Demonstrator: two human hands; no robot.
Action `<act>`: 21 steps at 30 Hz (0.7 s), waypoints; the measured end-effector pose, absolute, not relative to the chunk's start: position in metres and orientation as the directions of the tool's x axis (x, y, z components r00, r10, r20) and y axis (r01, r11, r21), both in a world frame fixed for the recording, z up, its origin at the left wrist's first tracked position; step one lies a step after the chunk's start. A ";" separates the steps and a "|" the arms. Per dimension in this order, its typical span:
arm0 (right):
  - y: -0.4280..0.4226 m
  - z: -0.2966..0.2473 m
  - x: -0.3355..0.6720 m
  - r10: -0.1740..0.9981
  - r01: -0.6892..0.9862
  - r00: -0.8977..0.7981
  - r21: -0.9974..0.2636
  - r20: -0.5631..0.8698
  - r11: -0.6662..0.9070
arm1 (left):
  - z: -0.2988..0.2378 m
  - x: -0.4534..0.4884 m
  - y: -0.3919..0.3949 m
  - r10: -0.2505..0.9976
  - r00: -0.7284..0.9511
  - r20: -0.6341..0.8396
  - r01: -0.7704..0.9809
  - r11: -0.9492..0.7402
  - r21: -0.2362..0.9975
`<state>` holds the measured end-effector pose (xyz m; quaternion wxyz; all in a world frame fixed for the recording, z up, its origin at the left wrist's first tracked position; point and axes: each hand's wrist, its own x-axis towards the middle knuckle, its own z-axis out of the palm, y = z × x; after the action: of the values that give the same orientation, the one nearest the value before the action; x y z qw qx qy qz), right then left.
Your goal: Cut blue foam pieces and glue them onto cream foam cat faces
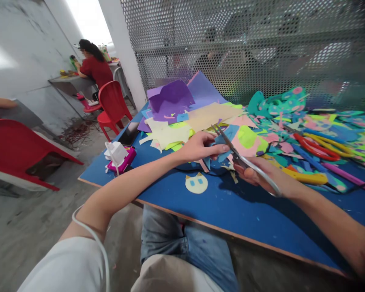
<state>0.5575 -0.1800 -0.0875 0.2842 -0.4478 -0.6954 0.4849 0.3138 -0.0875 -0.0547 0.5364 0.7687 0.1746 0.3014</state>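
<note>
My left hand (pixel 200 148) pinches a piece of blue foam sheet (pixel 223 152) above the blue table (pixel 246 215). My right hand (pixel 263 176) grips a pair of metal scissors (pixel 231 146), whose blades are parted and point up and left into the blue piece. A cream cat-face cutout (pixel 196 183) with blue ears and eyes lies flat on the table just below my left hand.
Coloured foam sheets and scraps (pixel 197 117) pile up behind my hands. Red-handled scissors (pixel 314 148) and yellow ones (pixel 305 176) lie at right. A pink and white device (pixel 120 156) and a phone (pixel 129 134) sit at left. Red chairs (pixel 111 105) and a seated person (pixel 94 67) are far left.
</note>
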 end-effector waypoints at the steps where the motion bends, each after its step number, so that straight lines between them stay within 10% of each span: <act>1: -0.180 -0.088 0.557 0.889 0.333 -0.456 -0.934 -0.036 0.132 | -0.055 0.314 -0.085 0.601 0.745 0.290 -0.078 -0.353 0.932; 21: -0.177 -0.085 0.570 0.826 0.440 -0.545 -0.887 -0.144 0.136 | -0.046 0.299 -0.062 0.439 0.779 0.447 -0.217 -0.480 0.850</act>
<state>0.5700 -0.1768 -0.0853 0.1955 -0.4348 -0.7279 0.4927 0.2990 -0.0618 -0.0455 0.5051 0.7966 0.0698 0.3248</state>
